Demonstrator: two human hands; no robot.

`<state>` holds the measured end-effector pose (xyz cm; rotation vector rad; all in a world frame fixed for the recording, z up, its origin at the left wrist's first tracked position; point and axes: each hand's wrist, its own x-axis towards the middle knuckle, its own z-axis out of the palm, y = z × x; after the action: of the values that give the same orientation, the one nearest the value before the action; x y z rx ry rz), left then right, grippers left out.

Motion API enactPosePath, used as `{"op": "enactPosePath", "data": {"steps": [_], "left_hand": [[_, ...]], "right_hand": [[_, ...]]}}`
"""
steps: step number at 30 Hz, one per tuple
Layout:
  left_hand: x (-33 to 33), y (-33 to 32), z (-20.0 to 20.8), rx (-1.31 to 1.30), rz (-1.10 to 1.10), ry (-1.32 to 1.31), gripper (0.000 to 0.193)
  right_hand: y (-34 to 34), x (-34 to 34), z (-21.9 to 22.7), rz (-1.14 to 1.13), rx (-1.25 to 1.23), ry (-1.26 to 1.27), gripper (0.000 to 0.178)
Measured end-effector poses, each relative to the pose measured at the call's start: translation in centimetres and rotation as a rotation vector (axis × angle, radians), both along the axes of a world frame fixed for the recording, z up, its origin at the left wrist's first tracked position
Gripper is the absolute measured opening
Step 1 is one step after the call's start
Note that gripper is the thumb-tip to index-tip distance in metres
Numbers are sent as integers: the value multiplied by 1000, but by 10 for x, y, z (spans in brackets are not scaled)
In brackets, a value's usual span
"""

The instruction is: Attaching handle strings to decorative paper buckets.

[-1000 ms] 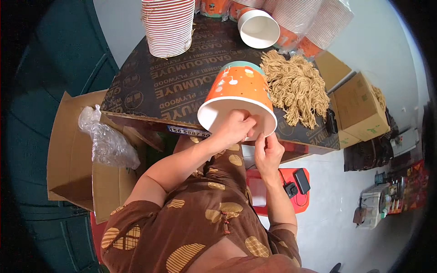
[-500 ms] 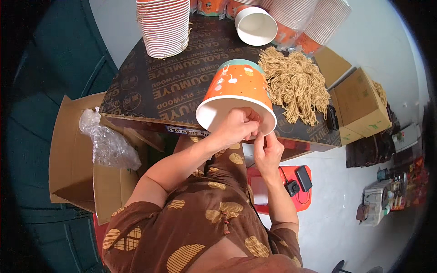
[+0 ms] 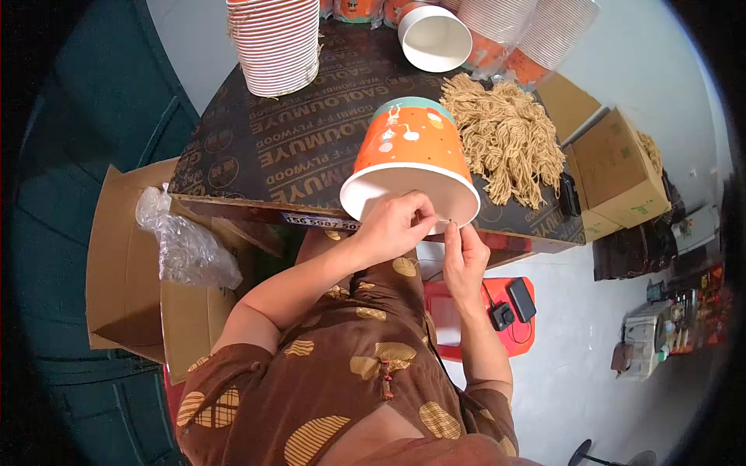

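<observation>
1. Orange paper bucket (image 3: 420,144), green band at its base, tipped at the table's near edge, white mouth turned toward the body; just beyond the grip, near rim beside the fingers. Much of the interior hidden behind the left hand.
2. Left hand (image 3: 395,227) in front of the mouth, thumb and forefinger pinched on a thin pale strand (image 3: 444,221), barely visible in the small gap between the hands.
3. Right hand (image 3: 466,264) just right of that pinch, fingertips raised at the rim; cannot tell whether closed on the strand, too fine to make out there.
4. Right of and beyond the grip, on a dark printed table (image 3: 241,147): tangled tan twine (image 3: 509,144).
5. Farther beyond: white-lined bucket (image 3: 435,39) on its side; tall nested stack (image 3: 276,50) to the left, cut off at the top; plastic-wrapped stacks (image 3: 497,31), also cropped.
6. Well left of the grip: open cardboard box (image 3: 128,256) with a crumpled clear bag (image 3: 194,248), contents unclear.
7. Below and right of the grip: red stool (image 3: 505,349), partly hidden by the right forearm.
</observation>
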<state>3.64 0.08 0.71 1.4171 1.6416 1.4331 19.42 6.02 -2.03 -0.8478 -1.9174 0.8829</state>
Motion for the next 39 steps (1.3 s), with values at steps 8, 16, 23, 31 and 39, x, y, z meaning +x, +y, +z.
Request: {"op": "enactPosePath", "data": {"steps": [8, 16, 23, 31, 39], "left_hand": [[3, 12, -12, 370, -197, 187, 14], [13, 21, -28, 74, -305, -143, 13], [9, 17, -51, 350, -275, -512, 24], [2, 33, 9, -166, -290, -279, 11], [-7, 36, 11, -172, -221, -251, 11]], "right_hand": [[-3, 10, -11, 55, -294, 92, 27], [-7, 10, -8, 107, -727, 289, 32], [-11, 1, -13, 18, -736, 371, 26], [-2, 0, -8, 136, -770, 322, 34], [5, -9, 9, 249, -990, 358, 31]]}}
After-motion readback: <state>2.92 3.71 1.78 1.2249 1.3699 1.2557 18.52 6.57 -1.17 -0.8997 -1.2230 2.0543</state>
